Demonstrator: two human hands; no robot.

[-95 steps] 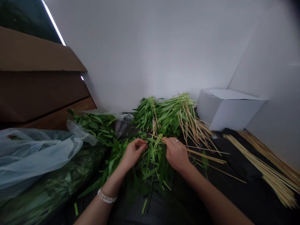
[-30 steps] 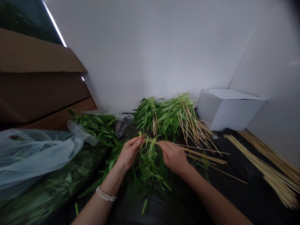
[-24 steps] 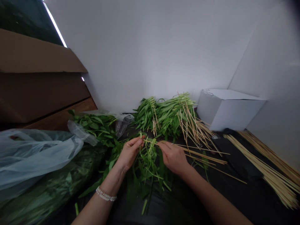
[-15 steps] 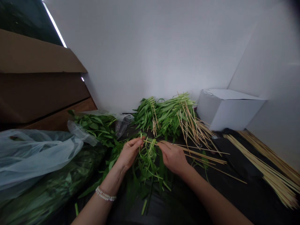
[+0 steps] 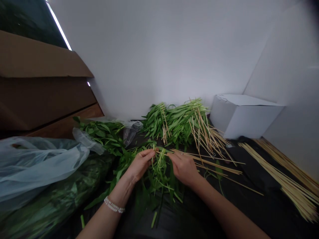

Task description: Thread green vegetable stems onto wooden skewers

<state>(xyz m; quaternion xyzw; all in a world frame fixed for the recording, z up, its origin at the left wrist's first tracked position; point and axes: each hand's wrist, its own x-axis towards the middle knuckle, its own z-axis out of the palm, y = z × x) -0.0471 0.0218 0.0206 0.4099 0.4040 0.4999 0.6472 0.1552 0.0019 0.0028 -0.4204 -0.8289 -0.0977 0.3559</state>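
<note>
My left hand [image 5: 142, 163], with a beaded bracelet on its wrist, pinches a pale green stem beside the tip of a thin bamboo skewer. The skewer [image 5: 161, 153] runs level between my two hands, with looped green stems [image 5: 161, 161] hanging on it. My right hand [image 5: 183, 166] is closed around the skewer's other side, just right of the stems; its fingertips are partly hidden. Below the hands, long leafy greens [image 5: 147, 186] droop over the black surface. Loose skewers [image 5: 216, 165] lie to the right of my right hand.
Skewered bunches of greens [image 5: 179, 121] rest by the wall. Clear plastic bags [image 5: 42, 162] with greens lie at left, beside a cardboard box [image 5: 37, 96]. A white box [image 5: 245, 116] stands back right, and bamboo skewer bundles [image 5: 286, 176] lie in front of it.
My left hand has shifted slightly right, bringing the stem closer to the looped stems on the skewer. My right hand stays nearly in place.
</note>
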